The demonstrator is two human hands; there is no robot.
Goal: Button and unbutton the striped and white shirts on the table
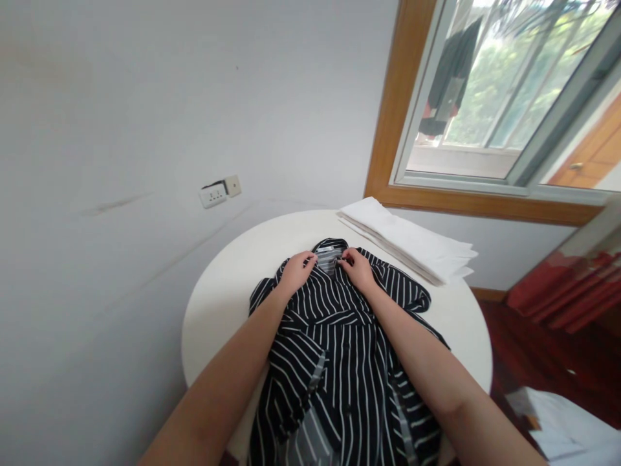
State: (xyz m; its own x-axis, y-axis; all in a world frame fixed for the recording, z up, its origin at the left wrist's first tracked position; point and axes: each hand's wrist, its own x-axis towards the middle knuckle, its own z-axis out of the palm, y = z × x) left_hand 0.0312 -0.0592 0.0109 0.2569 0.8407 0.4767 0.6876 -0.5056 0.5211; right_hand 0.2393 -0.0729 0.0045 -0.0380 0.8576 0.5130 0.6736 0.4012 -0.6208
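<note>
A black shirt with white stripes [339,362] lies front side up on a round white table [218,304], its collar at the far end. My left hand [297,270] is closed on the left side of the collar. My right hand [358,266] pinches the right side of the collar, close to the top button. Both forearms stretch over the shirt's body. A pale label shows inside the neck opening between the two hands.
A stack of folded white cloth [412,239] lies on the table's far right. A wall socket [213,194] sits on the grey wall at left. A wood-framed window [485,129] is at right, with red fabric [567,285] below it.
</note>
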